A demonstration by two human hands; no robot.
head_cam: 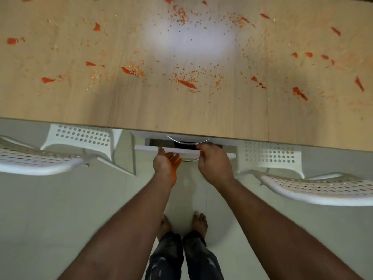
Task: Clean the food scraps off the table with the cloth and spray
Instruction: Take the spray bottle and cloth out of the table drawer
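The light wooden table [181, 110] is strewn with red-orange food scraps [186, 82] and fine crumbs across its whole width. Under its near edge a white drawer [147, 148] is pulled out a little, with a dark round object inside it, partly hidden. My left hand [166, 163] is under the drawer's front, palm up, fingers against its lower edge. My right hand [214, 160] grips the top of the drawer front, fingers curled over it. No cloth or spray is in view.
Two white perforated chairs stand tucked at the table, one at the left [50, 152] and one at the right [302, 178]. Between them is pale tiled floor [60, 219], where my bare feet [198, 221] stand.
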